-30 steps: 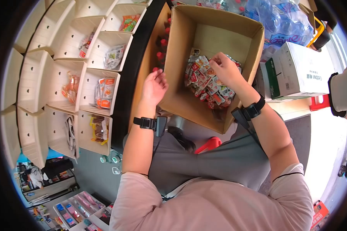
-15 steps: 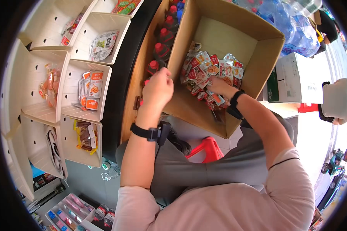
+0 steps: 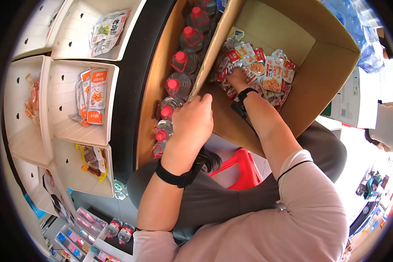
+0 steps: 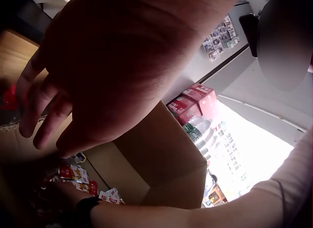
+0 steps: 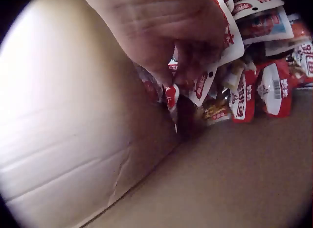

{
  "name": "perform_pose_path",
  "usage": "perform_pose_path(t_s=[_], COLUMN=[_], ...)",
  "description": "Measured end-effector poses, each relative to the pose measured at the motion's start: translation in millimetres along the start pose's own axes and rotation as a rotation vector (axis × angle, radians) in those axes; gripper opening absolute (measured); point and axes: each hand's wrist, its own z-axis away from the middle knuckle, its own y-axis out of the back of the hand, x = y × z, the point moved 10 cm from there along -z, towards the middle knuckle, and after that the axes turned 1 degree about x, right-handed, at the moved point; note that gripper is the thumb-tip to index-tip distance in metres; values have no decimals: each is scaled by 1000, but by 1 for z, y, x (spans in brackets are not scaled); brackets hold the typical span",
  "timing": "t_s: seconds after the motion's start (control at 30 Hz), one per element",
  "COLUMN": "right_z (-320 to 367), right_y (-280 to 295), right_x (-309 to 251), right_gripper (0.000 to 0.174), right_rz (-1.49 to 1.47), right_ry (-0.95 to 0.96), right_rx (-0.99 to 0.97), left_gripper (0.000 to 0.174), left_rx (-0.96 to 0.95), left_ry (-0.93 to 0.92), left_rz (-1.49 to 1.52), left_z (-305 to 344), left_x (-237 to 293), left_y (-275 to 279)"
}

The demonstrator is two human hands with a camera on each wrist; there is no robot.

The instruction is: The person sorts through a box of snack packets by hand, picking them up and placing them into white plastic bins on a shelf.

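Observation:
A cardboard box (image 3: 325, 74) stands tilted in front of me, with a heap of small red and white snack packets (image 3: 273, 75) inside. My right hand (image 3: 236, 79) reaches down into the heap near the box's left wall. In the right wrist view its fingers curl downward, and a red and white snack packet (image 5: 171, 97) shows pinched between thumb and fingers; other packets partly hide the fingertips. My left hand (image 3: 192, 124) hovers at the box's left rim, fingers loosely bent. From the left wrist, its palm shows with nothing in it.
Red-capped bottles (image 3: 180, 61) line a wooden shelf left of the box. Beyond a black edge stand white bins (image 3: 59, 94) of packaged snacks. A red stool (image 3: 244, 168) sits below the box, and white cartons (image 3: 351, 98) are at the right.
My right hand has gone deeper into the packets, toward the box's left wall. The left hand has come over to the box's left rim. The head view has shifted closer to the box.

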Motion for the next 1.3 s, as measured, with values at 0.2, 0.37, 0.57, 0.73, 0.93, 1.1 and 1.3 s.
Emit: perform_pose_path(t_s=[0.2,0.37,0.57,0.73,0.93,1.1,1.3], right_z=[36,35,33,35,28,-6,38], right_y=[65,85,58,62,18,-45,22], right_x=[-37,-11,-7,10,0,6,-42], right_gripper=[41,45,37,32,41,46,30], right_rz=[53,91,-74,-173,-541,-326,-93], right_ry=[121,27,143,21,28,129,310], right_rx=[211,399,301,214,-43,-21,62], left_gripper=[20,20,21,21,24,20,20], left_rx=[9,-19,-42,-61,-100,-92,-101], left_ry=[-25,-37,-47,-64,-46,-65,-72], left_rz=[-2,6,-31,8,-20,-27,-10], left_z=[-1,5,9,6,7,6,2], left_x=[10,15,17,24,26,27,29], left_y=[0,-3,-8,-9,-12,-14,-15])
